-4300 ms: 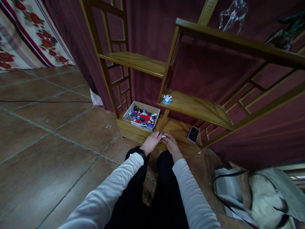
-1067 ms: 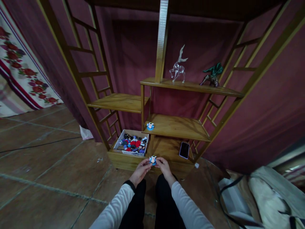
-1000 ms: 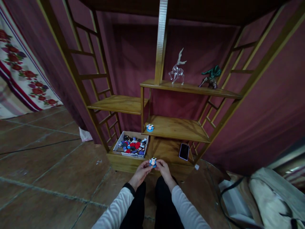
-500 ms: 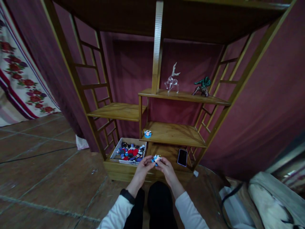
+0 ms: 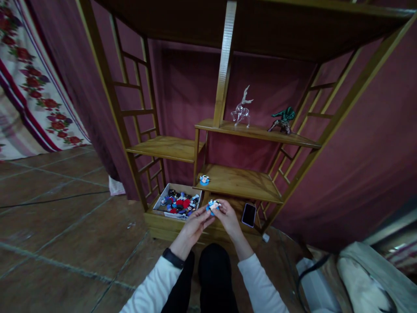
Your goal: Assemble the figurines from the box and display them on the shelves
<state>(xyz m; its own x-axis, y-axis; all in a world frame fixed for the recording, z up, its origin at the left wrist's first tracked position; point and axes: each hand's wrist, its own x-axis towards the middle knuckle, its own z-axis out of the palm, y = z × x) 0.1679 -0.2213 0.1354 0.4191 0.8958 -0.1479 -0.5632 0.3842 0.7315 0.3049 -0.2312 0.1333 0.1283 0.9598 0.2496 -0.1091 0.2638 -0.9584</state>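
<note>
Between my hands, in front of the lowest board, is a small blue-and-white figurine [image 5: 213, 206] with a blue base. My right hand [image 5: 227, 218] pinches it from the right side. The fingers of my left hand [image 5: 193, 227] close on its lower left edge. A similar blue-and-white figurine [image 5: 204, 180] stands upright at the left front corner of the middle shelf [image 5: 244, 181]. Just left of my hands, a shallow open box [image 5: 166, 213] holds several small figurines in red, blue, black and white.
A phone [image 5: 249, 215] lies on the lowest board at right. On the upper shelf [image 5: 260, 131] stand a clear deer figurine [image 5: 241, 111] and a dark green crouching figure [image 5: 283, 119]. Wooden posts [image 5: 224, 65] frame the shelves. Bags [image 5: 368, 274] lie on the floor at right.
My hands have lifted the figurine slightly and tilted it, with its face turned more upward. The left fingers have moved lower beneath it. The whole view has shifted a little.
</note>
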